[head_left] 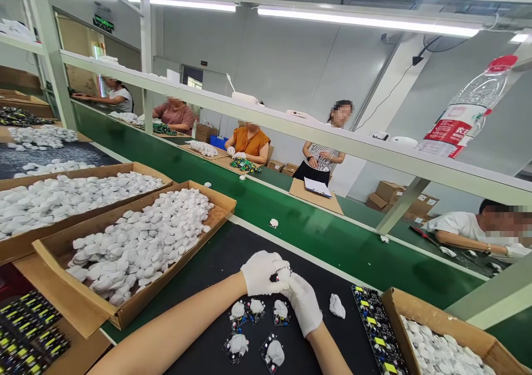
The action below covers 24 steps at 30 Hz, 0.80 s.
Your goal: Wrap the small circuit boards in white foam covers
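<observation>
Both my hands wear white gloves and meet above the black mat (208,303). My left hand (261,272) and my right hand (304,302) are closed around a small circuit board (274,277), with only a dark bit of it showing between the fingers. White material seems to be on it, hard to tell from the gloves. Below the hands lie several small circuit boards (266,365), each topped with a lump of white putty (276,353). A loose white putty lump (337,306) rests on the mat, right of my right hand.
A cardboard tray (224,200) of white lumps stands to the left, another box (393,303) at the right. Panels of circuit boards (376,330) lie beside it; more (29,336) are lower left. A green conveyor belt (316,231) runs beyond the mat. Co-workers sit across it.
</observation>
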Motion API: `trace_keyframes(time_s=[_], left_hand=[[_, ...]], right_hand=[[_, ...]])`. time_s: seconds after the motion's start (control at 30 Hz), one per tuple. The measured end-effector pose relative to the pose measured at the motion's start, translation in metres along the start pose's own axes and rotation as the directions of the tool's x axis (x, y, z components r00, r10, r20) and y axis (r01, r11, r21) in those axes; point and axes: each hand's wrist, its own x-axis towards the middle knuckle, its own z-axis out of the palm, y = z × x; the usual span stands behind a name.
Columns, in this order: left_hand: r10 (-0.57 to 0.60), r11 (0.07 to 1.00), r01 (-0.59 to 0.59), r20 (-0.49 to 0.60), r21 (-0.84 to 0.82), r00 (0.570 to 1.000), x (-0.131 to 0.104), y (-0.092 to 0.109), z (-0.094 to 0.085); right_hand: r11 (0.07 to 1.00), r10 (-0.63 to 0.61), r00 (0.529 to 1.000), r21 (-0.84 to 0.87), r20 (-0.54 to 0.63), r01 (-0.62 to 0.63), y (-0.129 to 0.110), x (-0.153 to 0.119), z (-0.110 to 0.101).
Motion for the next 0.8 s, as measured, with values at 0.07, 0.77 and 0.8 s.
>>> trace_keyframes(time_s=[0.07,0.77,0.8], left_hand=[[0.014,0.999,-0.015,0.031,0.039,0.999,0.0003,0.0011,-0.002],[-0.049,0.995,0.056,0.085,-0.083,0.995,0.0047,0.0058,-0.0053],[-0.043,0.996,0.05,0.093,-0.077,0.995,0.0043,0.0055,-0.0055]], right_hand=[[1.0,-0.011,1.0,-0.011,-0.007,0.011,0.0019,0.0001,-0.0011],[0.997,0.001,1.0,-0.074,-0.01,-0.002,0.0041,0.0051,-0.0008],[0.996,-0.003,1.0,-0.086,-0.008,0.003,0.0048,0.0048,-0.0003]])
